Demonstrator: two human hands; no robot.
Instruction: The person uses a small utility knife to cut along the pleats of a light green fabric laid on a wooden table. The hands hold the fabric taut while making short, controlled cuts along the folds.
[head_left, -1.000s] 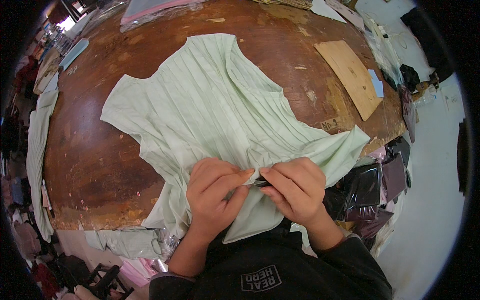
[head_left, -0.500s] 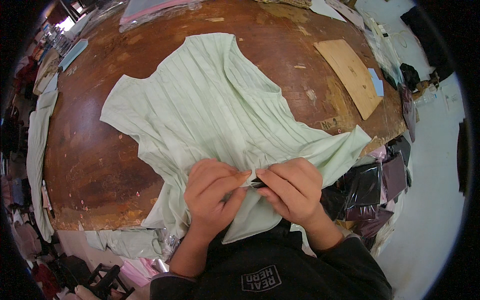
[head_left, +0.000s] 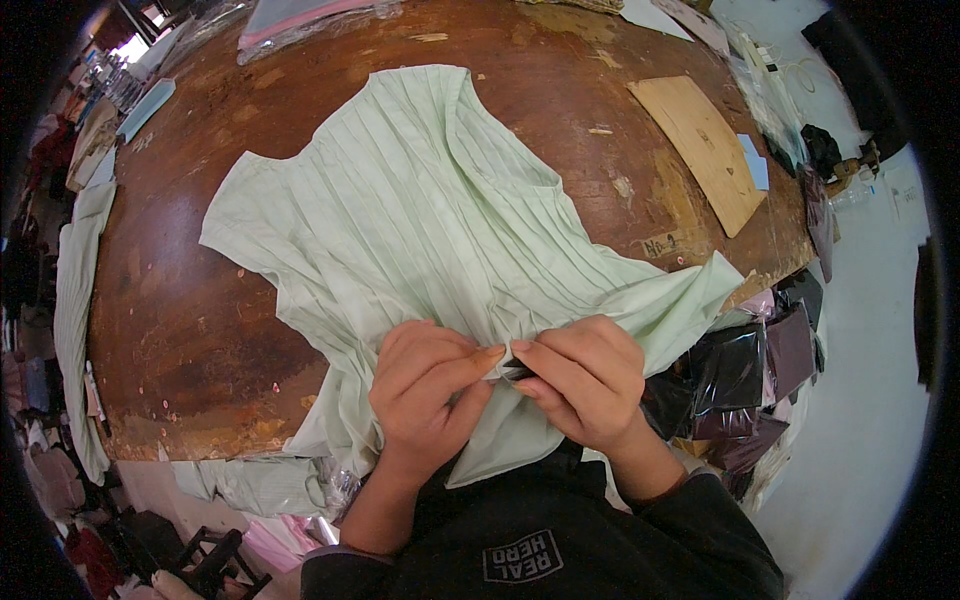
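Observation:
A pale green pleated sleeveless garment (head_left: 410,200) lies spread over the table, its lower part bunched toward me and hanging past the near edge. My left hand (head_left: 425,385) is closed, pinching a fold of the cloth between thumb and forefinger. Close beside it, fingertips almost meeting, my right hand (head_left: 590,375) is closed round a small black object (head_left: 517,370) at the same fold. Most of that object is hidden by the fingers, so its kind cannot be made out.
The brown wooden table (head_left: 180,330) is worn. A tan board (head_left: 700,150) lies at the right, with blue paper (head_left: 754,163) beside it. Dark plastic-wrapped packets (head_left: 730,370) are piled below the right edge. Folded pale cloth (head_left: 80,310) lines the left edge; a pink-edged plastic package (head_left: 310,25) lies far back.
Both hands stay at the same fold with almost no movement. The cloth between the fingertips has shifted slightly.

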